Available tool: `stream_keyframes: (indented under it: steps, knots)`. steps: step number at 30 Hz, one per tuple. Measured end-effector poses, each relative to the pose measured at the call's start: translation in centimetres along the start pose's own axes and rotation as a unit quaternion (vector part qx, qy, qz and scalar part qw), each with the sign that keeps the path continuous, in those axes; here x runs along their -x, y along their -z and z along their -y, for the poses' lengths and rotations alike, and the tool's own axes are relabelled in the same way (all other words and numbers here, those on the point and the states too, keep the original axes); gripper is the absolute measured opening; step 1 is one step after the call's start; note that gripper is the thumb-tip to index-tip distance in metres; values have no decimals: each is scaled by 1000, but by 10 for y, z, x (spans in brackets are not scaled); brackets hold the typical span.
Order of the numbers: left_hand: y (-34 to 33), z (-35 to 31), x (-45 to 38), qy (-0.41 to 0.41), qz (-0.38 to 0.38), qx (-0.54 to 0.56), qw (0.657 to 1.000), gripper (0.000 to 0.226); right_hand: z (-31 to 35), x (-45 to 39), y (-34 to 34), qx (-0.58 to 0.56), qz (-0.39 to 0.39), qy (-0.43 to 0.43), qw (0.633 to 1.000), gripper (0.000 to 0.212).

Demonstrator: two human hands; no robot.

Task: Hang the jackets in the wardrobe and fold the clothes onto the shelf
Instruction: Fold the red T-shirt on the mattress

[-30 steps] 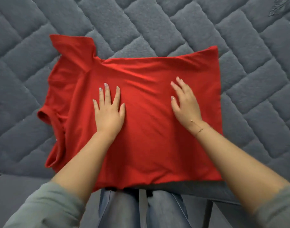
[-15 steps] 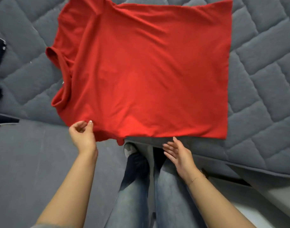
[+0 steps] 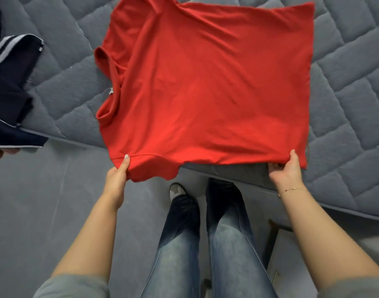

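A red T-shirt (image 3: 207,87) lies spread flat on the grey quilted bed (image 3: 356,108), its neck opening to the left and its near edge hanging slightly over the bed's side. My left hand (image 3: 117,177) pinches the shirt's near left corner, thumb on top of the cloth. My right hand (image 3: 288,171) grips the near right corner, thumb over the edge and fingers under it.
A dark navy garment with white stripes (image 3: 10,89) lies on the bed at the far left. My legs in blue jeans (image 3: 205,244) stand on the grey floor (image 3: 44,201) against the bed's edge. A pale furniture corner (image 3: 291,254) shows at the lower right.
My hands left the top of the shirt, dropped to its near edge and took hold of the two near corners. My view has tilted down and back from the bed.
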State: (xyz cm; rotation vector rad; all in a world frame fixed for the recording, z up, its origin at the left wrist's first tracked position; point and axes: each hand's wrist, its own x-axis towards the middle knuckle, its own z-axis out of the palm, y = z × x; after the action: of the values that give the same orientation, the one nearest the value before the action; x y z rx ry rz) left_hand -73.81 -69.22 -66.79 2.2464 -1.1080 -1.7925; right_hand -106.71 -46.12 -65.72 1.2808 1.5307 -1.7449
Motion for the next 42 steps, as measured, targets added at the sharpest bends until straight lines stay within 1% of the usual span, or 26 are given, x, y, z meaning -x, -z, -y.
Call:
stream_keyframes:
  steps: [3, 6, 7, 9, 10, 12, 15, 17, 18, 19, 20, 21, 23, 25, 26, 27, 28, 31, 32, 34, 35, 36, 38, 40, 41, 42]
  knots:
    - [8, -22, 12, 5, 27, 25, 999, 32, 18, 2, 4, -9, 11, 4, 1000, 16]
    - [7, -61, 21, 45, 74, 120, 989, 21, 43, 10, -4, -34, 45, 9, 998, 24]
    - [6, -77, 22, 63, 90, 156, 982, 21, 52, 11, -10, -40, 58, 9, 997, 25]
    - [0, -110, 21, 94, 118, 190, 970, 24, 71, 10, -27, -53, 84, 6, 995, 24]
    - [-5, -125, 17, 98, 123, 200, 967, 25, 81, 7, -38, -58, 98, 1, 994, 23]
    - [-20, -151, 6, 91, 105, 247, 959, 26, 95, -2, -61, -57, 124, -12, 991, 23]
    - [-45, -175, -6, 79, 88, 319, 940, 32, 105, -18, -88, 16, 133, -45, 990, 28]
    - [-57, -177, -12, 72, 97, 294, 948, 29, 103, -22, -98, 96, 137, -58, 984, 41]
    - [-60, -176, -14, 59, 87, 245, 964, 26, 98, -21, -101, 138, 130, -36, 981, 43]
    - [-62, -174, -15, 33, 58, 186, 980, 23, 92, -17, -103, 179, 117, 8, 977, 39]
    - [-62, -173, -13, -1, 10, 137, 990, 21, 84, -11, -103, 220, 102, 66, 968, 31]
    - [-61, -170, -11, -43, -44, 98, 993, 21, 75, -3, -103, 264, 94, 126, 952, 24]
    - [-50, -164, -10, -146, -142, 26, 979, 21, 52, 16, -100, 341, 126, 208, 908, 20]
    - [-38, -160, -11, -226, -199, -45, 952, 11, 26, 35, -98, 406, 196, 228, 863, 22]
    - [-31, -162, -14, -247, -207, -100, 941, 4, 11, 43, -100, 441, 230, 236, 835, 23]
    - [-30, -166, -17, -260, -206, -156, 931, 14, 0, 49, -100, 477, 261, 254, 800, 22]
    - [-26, -171, -26, -262, -196, -195, 925, 25, -15, 55, -105, 516, 293, 279, 755, 21]
    - [-29, -189, -51, -224, -145, -256, 929, 55, -57, 72, -127, 604, 381, 360, 601, 29]
    - [-34, -192, -59, -203, -124, -285, 929, 65, -71, 77, -136, 623, 404, 369, 559, 36]
    - [-42, -193, -70, -178, -99, -374, 905, 74, -95, 82, -153, 657, 424, 373, 500, 53]
    - [-43, -191, -76, -183, -98, -403, 891, 71, -106, 84, -160, 678, 422, 365, 479, 60]
    - [-39, -192, -83, -200, -100, -407, 886, 61, -117, 86, -166, 700, 411, 354, 464, 65]
    - [-20, -195, -97, -242, -88, -376, 890, 33, -136, 88, -173, 731, 378, 340, 454, 70]
    - [11, -199, -115, -251, -52, -300, 919, 9, -148, 90, -173, 743, 352, 343, 454, 73]
    - [27, -201, -123, -244, -34, -244, 938, 9, -151, 90, -172, 743, 344, 348, 457, 73]
    - [40, -201, -130, -229, -19, -187, 955, 15, -153, 91, -171, 739, 339, 352, 463, 74]
